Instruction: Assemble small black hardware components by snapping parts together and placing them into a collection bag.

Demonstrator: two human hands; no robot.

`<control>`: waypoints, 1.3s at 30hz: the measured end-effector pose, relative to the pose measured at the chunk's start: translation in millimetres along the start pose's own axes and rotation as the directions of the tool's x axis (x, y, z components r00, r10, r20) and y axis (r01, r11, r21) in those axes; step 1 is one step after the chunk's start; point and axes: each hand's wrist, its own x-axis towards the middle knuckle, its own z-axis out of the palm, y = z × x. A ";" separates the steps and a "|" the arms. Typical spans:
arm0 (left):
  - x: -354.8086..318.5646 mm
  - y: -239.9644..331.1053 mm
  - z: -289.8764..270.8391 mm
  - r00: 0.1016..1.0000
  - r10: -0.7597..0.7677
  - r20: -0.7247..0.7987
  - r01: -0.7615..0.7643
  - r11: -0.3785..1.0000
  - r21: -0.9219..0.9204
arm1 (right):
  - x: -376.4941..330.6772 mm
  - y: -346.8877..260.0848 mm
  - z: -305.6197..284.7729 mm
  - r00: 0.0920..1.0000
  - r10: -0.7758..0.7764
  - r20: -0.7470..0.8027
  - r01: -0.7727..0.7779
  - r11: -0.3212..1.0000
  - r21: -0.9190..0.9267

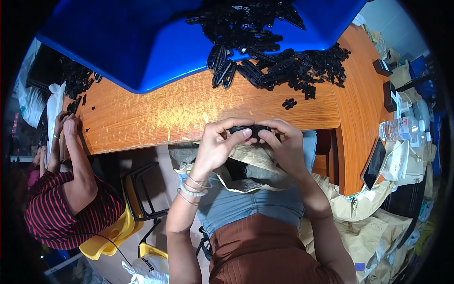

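Note:
My left hand (218,141) and my right hand (283,142) meet at the table's front edge. Between them they pinch a long black plastic part (243,128), thumbs pressed against its near side and fingers behind it. Its exact kind is partly hidden by my fingers. Below my hands, an open brown paper sack (250,182) rests on my lap, dark inside. Beyond them, on the wooden table (189,104), lie a pile of long black plastic parts (250,71) and a heap of small black pieces (321,66). One small black cluster (289,103) sits apart, nearer my right hand.
A large blue bin (175,52) tips toward me, black parts spilling from it. At the left, a co-worker in a striped shirt (71,213) handles black parts. To the right are a phone (374,163), a water bottle (399,129) and paper sacks (369,236). A folding chair (142,189) stands left.

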 end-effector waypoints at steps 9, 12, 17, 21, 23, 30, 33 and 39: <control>73.1 -20.1 -26.2 0.784 0.620 -0.021 -0.234 0.326 0.916 | -18.1 5.1 -13.9 0.840 -0.039 0.542 0.219 0.937 -0.271; 91.1 -26.6 -24.3 0.777 0.615 0.139 -0.213 0.049 0.976 | -1.3 5.2 -23.8 0.916 -0.334 0.223 0.400 0.815 -0.420; 98.0 -35.4 -30.0 0.839 0.540 0.062 -0.179 0.167 0.970 | 33.7 13.5 -58.7 0.867 -0.496 0.040 0.309 0.473 -0.825; 80.2 -35.5 -40.6 0.814 0.580 -0.036 -0.243 0.397 0.885 | 41.1 9.6 -61.2 0.889 -0.437 0.138 0.350 0.453 -0.820; 68.5 -33.0 -35.0 0.891 0.431 -0.140 -0.185 0.628 0.756 | 44.2 11.6 -62.4 0.891 -0.422 0.169 0.365 0.442 -0.819; 30.0 -26.2 -29.2 0.994 0.061 -0.085 -0.064 0.997 -0.034 | 46.7 25.8 -51.5 0.851 -0.489 0.193 0.477 0.565 -0.673; 18.3 -21.7 -25.9 0.997 0.076 -0.027 -0.078 0.994 -0.077 | 36.1 12.0 -40.3 0.941 -0.339 0.014 0.325 0.890 -0.319; 2.5 -17.9 -4.9 0.993 0.119 0.012 -0.120 0.991 0.054 | 13.1 -4.2 -28.7 0.998 0.049 0.034 -0.059 0.901 0.430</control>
